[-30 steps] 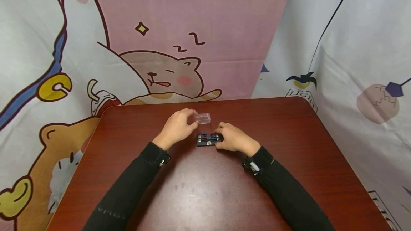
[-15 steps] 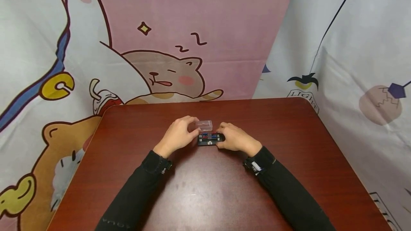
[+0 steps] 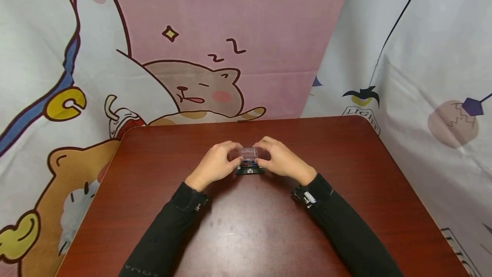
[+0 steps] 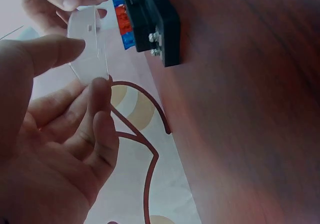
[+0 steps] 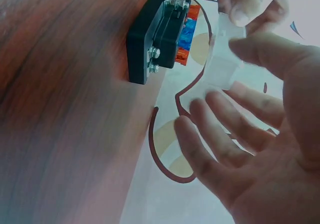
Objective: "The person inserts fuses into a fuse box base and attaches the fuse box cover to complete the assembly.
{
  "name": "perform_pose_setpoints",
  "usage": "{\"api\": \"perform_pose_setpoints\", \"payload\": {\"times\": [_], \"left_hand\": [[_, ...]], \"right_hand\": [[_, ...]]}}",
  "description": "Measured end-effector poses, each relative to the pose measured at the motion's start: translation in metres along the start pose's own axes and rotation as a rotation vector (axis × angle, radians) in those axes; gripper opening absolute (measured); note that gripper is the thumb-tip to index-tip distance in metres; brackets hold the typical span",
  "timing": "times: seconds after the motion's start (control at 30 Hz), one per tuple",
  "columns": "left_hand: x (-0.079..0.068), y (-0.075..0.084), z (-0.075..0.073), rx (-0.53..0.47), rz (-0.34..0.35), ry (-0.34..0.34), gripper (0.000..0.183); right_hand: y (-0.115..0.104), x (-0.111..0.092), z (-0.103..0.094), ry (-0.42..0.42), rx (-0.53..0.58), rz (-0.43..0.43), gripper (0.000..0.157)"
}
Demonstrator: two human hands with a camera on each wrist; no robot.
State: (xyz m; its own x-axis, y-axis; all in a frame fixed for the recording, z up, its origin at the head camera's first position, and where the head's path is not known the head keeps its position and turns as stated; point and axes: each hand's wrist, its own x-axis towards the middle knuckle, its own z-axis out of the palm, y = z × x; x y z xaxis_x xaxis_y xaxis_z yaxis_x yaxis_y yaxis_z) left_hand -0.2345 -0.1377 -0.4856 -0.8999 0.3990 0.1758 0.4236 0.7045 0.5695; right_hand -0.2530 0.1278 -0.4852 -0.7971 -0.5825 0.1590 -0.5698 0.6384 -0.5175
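Note:
A clear plastic cover (image 3: 247,153) is held level between both hands, just above a black fuse block (image 3: 250,171) on the table. My left hand (image 3: 216,162) pinches the cover's left end, thumb on the near side and fingers on the far side. At the right end, my right hand (image 3: 285,160) grips it the same way. Both wrist views show a gap between the cover (image 4: 90,37) and the block. Red and blue blade fuses (image 5: 186,37) stand up from the block, with metal screw terminals (image 4: 154,37) at its end.
The reddish-brown wooden table (image 3: 238,225) stretches around the hands on all sides. Behind its far edge hangs a cartoon-printed cloth (image 3: 276,46), and a white printed cloth (image 3: 415,76) hangs along the right.
My left hand has brought the cover nearer and slightly right, over the fuse block. My right hand has let go of the block and taken the cover's right end.

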Motion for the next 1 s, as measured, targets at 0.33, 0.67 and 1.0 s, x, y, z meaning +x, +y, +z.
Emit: {"api": "perform_pose_setpoints", "payload": {"times": [0.33,0.67,1.0], "left_hand": [[-0.003,-0.002,0.002,-0.008,0.013,-0.046,0.029],[-0.005,-0.003,0.007,0.000,0.020,-0.063,0.027],[-0.004,-0.008,0.014,0.025,0.014,-0.048,0.030]], "right_hand": [[-0.001,-0.001,0.002,-0.046,0.002,0.022,0.035],[0.000,-0.001,0.005,-0.071,-0.029,0.037,0.031],[0.000,-0.002,0.008,-0.070,-0.037,0.041,0.031]]}}
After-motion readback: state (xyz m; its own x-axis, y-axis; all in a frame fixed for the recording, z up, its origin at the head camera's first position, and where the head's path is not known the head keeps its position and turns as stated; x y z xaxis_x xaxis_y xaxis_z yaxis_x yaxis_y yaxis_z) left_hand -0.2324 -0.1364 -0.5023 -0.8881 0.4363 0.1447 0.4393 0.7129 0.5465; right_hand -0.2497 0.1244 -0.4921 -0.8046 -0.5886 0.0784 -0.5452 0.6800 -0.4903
